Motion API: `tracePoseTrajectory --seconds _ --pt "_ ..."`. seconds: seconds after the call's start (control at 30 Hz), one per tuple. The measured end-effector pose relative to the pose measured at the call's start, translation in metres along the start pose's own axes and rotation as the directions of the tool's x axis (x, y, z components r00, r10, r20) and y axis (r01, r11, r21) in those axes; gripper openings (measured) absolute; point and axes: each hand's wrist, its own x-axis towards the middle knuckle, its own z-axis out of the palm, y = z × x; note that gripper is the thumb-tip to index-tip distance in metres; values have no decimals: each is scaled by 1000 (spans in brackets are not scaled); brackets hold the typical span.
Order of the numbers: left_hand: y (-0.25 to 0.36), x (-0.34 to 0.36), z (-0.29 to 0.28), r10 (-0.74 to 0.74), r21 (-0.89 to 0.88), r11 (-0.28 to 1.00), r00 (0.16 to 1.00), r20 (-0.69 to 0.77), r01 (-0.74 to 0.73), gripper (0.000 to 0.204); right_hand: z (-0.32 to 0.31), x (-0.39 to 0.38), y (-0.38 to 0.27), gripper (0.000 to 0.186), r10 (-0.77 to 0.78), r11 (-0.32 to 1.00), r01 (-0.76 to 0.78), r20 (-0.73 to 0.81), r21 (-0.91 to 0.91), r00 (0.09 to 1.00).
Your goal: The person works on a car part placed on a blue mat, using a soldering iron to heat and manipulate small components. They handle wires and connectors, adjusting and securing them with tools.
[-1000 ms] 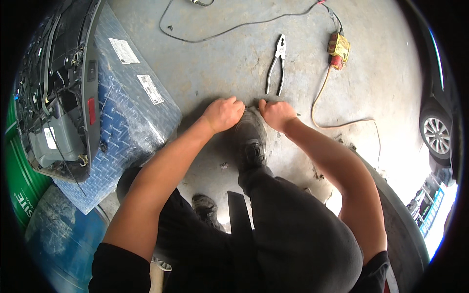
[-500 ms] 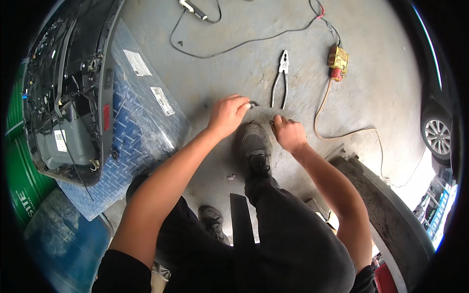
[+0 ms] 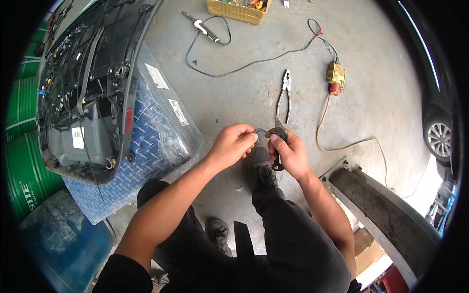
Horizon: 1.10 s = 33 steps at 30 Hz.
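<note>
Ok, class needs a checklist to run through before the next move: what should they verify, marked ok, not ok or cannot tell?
1. Right hand has a grip on the black tool: ok, fingers wrapped around it.
2. Piece at the left hand identified: cannot tell; only a small dark piece shows by its fingers.
3. Area below the hands free of feet: not ok; the right shoe shows right beneath them.
4. Pliers out of the hands: ok, lying on the floor just ahead.
5. Black cable clear of both hands: ok, it lies apart from them.
</note>
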Motion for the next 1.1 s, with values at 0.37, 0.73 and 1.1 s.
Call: tracePoseTrajectory --seconds 0.37,0.73,1.1 --pt "-42 32 11 11 356 934 999 51 -29 20 -14 6 39 23 135 980 -130 19 -148 991" --pt "-92 79 -3 476 843 453 878 48 -292 11 -42 51 102 20 -232 429 187 92 -884 968" --pt "-105 96 -10 442 900 232 864 242 -371 13 -61 64 111 7 -211 -41 381 380 -924 900"
